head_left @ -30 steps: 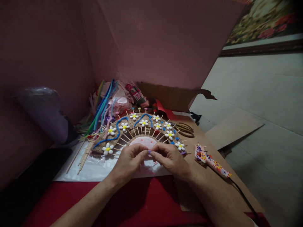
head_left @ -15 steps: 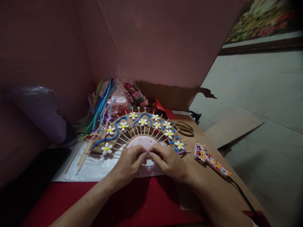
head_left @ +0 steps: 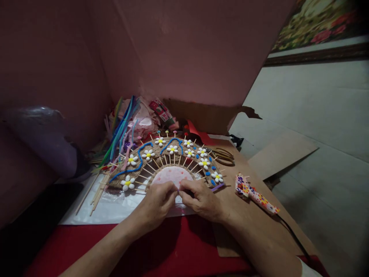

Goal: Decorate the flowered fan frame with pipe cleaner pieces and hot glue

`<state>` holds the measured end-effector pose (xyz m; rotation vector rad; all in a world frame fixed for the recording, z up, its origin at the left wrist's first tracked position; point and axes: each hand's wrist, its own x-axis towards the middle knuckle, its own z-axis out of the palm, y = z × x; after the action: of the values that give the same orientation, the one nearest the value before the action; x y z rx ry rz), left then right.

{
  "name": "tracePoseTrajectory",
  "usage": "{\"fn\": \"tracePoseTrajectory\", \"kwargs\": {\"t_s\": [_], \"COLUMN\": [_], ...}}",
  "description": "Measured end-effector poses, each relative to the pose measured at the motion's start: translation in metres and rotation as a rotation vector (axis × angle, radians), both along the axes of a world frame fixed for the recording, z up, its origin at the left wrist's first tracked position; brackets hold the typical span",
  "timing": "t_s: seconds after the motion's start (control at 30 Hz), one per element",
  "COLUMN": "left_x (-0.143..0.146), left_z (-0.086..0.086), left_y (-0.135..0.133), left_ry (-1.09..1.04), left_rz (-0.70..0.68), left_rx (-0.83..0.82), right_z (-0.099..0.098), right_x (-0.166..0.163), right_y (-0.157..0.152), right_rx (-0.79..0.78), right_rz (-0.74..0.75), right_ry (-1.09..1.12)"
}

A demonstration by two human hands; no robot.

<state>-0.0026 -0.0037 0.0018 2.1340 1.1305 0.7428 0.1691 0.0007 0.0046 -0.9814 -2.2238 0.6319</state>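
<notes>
My left hand [head_left: 159,201] and my right hand [head_left: 203,201] meet fingertip to fingertip, both pinching a tiny purple lump [head_left: 178,189] that the fingers mostly hide; it looks like soft clay. Just beyond them lies a half-round fan shape wrapped in twine [head_left: 155,159], with wooden sticks radiating through it. White daisies [head_left: 127,182] with yellow centres, blue wavy strips [head_left: 140,161] and blue dots [head_left: 208,174] decorate the band. A pale pink half-disc [head_left: 170,175] with reddish spots fills its middle, partly behind my hands. A purple strip [head_left: 218,187] edges its right end.
Loose wooden sticks [head_left: 96,196] lie at the left on white plastic sheeting [head_left: 77,209]. Coloured pipe cleaners [head_left: 122,123] pile up behind. On the right rest scissors [head_left: 223,156] and a flower-patterned glue gun [head_left: 256,196] with a black cord, on brown board [head_left: 239,231].
Both hands still pinch together at nearly the same spot, with the purple lump now more covered by the fingers. The view has shifted slightly.
</notes>
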Motion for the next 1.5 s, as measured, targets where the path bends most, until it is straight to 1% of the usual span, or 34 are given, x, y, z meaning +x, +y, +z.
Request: {"fn": "tracePoseTrajectory", "kwargs": {"t_s": [0.2,0.4,0.5,0.57,0.67,0.83,0.97,1.2,1.3,1.4,1.5], "left_x": [0.001,0.005,0.005,0.004,0.001,-0.002,-0.003,-0.005,-0.004,-0.003,-0.002], "left_z": [0.003,-0.004,-0.008,-0.009,-0.009,-0.004,0.0,0.005,0.009,0.012,0.012], "left_y": [-0.001,0.002,0.007,0.009,0.01,0.005,0.004,0.002,-0.001,-0.004,-0.005], "left_ry": [-0.012,-0.037,-0.109,-0.123,-0.088,0.002,0.037,-0.004,0.002,-0.015,-0.053], "left_rz": [0.029,0.094,0.117,0.105,0.073,0.039,-0.004,-0.088,-0.098,-0.122,-0.111], "left_rx": [0.008,0.063,0.019,-0.015,-0.042,0.023,0.03,-0.088,-0.107,-0.115,-0.099], "right_z": [-0.007,-0.009,-0.006,-0.004,-0.004,-0.005,-0.002,0.005,0.004,0.002,-0.001], "right_x": [-0.004,-0.007,-0.005,-0.003,-0.001,0.001,0.001,0.003,0.005,0.007,0.006], "right_y": [-0.002,-0.003,0.0,0.001,0.001,0.0,-0.001,0.0,0.003,0.003,0.002], "right_rx": [-0.038,0.064,0.082,0.081,0.104,0.161,0.115,-0.025,-0.088,-0.133,-0.124], "right_rz": [-0.033,-0.094,-0.092,-0.074,-0.066,-0.071,-0.041,0.022,0.075,0.097,0.087], "right_ry": [0.062,0.031,0.034,0.026,-0.028,-0.135,-0.136,-0.042,0.001,0.033,0.063]}}
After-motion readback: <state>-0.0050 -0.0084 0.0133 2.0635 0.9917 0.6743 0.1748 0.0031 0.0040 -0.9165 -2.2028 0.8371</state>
